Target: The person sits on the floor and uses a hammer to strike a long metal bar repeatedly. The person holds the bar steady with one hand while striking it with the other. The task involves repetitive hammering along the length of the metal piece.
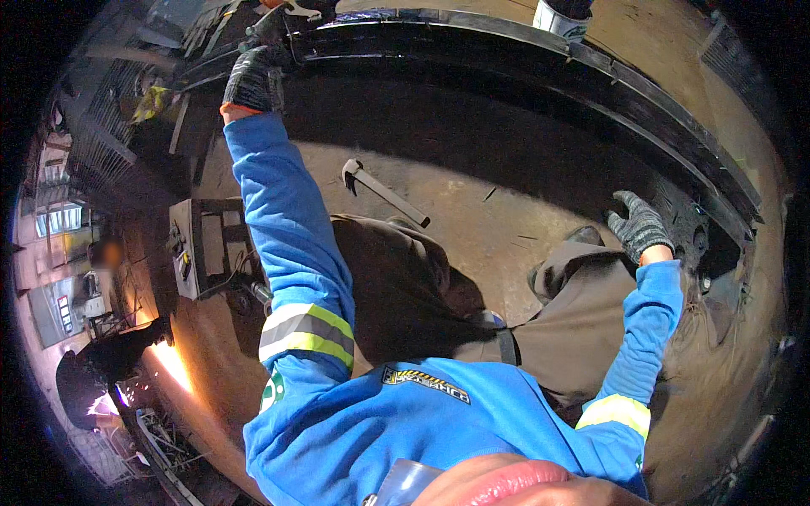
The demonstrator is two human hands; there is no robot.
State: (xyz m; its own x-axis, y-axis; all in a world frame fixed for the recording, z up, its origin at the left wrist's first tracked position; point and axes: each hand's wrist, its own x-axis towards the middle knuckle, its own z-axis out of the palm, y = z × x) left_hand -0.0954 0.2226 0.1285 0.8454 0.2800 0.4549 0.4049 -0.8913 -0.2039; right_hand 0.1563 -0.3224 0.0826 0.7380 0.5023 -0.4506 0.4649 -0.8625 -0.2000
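Observation:
My left hand [253, 80], in a grey knit glove with an orange cuff, reaches far forward to the left end of a long dark steel beam [439, 40]. Its fingers are closed about a dark metal part there, whose kind I cannot make out. Right beside it is a metal fitting [299, 10] with an orange piece on top. My right hand [641, 228], in a similar glove, is held out to the right with its fingers apart and nothing in it. It is nearest the beam's right end. A claw hammer [384, 194] lies on the floor between my arms.
A white bucket [561, 20] with dark contents stands beyond the beam. To my left are a boxy metal stand [207, 244] with cables and metal grating [105, 160]. At lower left, a person in dark clothing [105, 371] works amid bright sparks [173, 363].

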